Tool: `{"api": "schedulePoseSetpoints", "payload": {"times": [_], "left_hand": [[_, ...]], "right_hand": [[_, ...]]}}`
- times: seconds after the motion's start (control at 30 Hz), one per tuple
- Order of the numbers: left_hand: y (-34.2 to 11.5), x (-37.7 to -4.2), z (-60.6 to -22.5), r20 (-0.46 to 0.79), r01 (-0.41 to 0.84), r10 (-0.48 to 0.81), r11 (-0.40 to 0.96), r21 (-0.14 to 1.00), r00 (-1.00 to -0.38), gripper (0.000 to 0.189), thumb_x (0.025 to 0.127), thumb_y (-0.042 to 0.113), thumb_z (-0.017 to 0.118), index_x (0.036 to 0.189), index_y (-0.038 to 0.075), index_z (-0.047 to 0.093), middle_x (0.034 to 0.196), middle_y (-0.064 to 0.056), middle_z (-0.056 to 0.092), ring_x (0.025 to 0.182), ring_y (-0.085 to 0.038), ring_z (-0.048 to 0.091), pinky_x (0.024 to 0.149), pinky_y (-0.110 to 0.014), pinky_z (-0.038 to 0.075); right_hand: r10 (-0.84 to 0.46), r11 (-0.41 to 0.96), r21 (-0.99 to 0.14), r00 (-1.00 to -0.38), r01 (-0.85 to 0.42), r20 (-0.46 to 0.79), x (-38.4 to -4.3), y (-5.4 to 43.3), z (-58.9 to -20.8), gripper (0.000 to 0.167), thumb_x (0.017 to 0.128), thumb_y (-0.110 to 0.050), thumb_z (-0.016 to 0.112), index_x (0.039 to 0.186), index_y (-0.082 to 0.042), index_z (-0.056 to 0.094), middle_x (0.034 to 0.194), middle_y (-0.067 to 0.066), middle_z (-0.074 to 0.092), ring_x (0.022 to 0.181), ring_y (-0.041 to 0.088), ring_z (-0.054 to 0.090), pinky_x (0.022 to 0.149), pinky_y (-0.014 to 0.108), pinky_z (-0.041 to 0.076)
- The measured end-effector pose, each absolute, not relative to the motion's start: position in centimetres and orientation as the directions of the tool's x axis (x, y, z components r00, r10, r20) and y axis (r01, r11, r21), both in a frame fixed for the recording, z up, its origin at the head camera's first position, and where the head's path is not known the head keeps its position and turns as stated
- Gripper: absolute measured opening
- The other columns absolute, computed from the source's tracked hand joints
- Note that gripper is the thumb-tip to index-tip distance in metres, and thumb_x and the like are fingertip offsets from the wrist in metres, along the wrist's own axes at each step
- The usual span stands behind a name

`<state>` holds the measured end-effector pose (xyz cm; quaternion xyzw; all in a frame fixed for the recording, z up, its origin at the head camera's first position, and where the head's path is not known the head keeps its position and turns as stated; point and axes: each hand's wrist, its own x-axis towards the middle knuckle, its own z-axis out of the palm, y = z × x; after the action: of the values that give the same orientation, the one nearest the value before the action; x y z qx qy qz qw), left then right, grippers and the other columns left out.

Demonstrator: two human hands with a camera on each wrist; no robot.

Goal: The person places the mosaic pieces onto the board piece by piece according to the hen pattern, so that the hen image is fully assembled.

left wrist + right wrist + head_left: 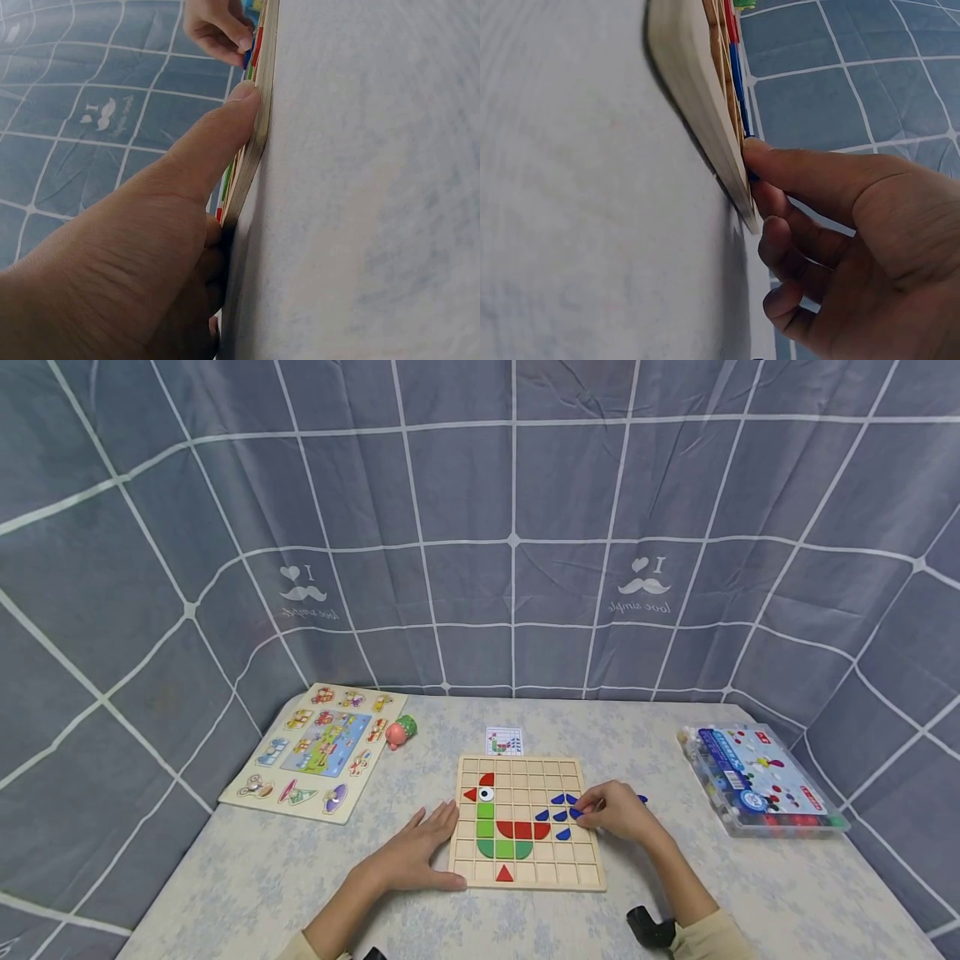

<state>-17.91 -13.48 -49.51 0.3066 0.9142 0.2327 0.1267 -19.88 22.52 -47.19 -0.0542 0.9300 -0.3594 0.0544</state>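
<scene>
A wooden grid board (540, 870) lies on the table, bearing a bird figure made of red, green and blue pieces with a round eye piece (486, 794). Along its left edge rests my left hand (411, 857), fingers extended and thumb at the near corner; the left wrist view shows that thumb (217, 139) against the board's side. Over the right part of the grid, my right hand (621, 811) pinches a small blue piece (575, 813) between thumb and fingertips. Several blue leaf-shaped pieces (562, 834) sit in nearby cells. Another blue piece (642, 798) shows just beyond the right hand.
Behind the board lies a small picture card (504, 741) with a similar bird. At the left are a wooden picture puzzle (337, 814) and a pink-and-green toy (401, 732). A clear plastic case (765, 781) of colourful parts sits at the right. A grid-patterned curtain (465, 585) hangs behind.
</scene>
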Motion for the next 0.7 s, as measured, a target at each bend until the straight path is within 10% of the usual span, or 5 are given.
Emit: {"api": "schedulePoseSetpoints", "payload": {"times": [0.7], "left_hand": [[-13.49, -17.92, -49.31, -0.104, 0.487, 0.616, 0.705, 0.515, -0.781, 0.11, 0.076, 0.064, 0.07, 0.154, 0.002, 0.022, 0.163, -0.012, 0.02, 0.152, -0.028, 0.018, 0.124, -0.054, 0.01]], "right_hand": [[-0.154, 0.734, -0.676, -0.985, -0.059, -0.081, -19.66, 22.31, -47.08, 0.008, 0.077, -0.008, 0.08, 0.083, -0.01, 0.076, 0.072, -0.002, 0.067, 0.063, 0.013, 0.051, 0.05, 0.023, 0.041]]}}
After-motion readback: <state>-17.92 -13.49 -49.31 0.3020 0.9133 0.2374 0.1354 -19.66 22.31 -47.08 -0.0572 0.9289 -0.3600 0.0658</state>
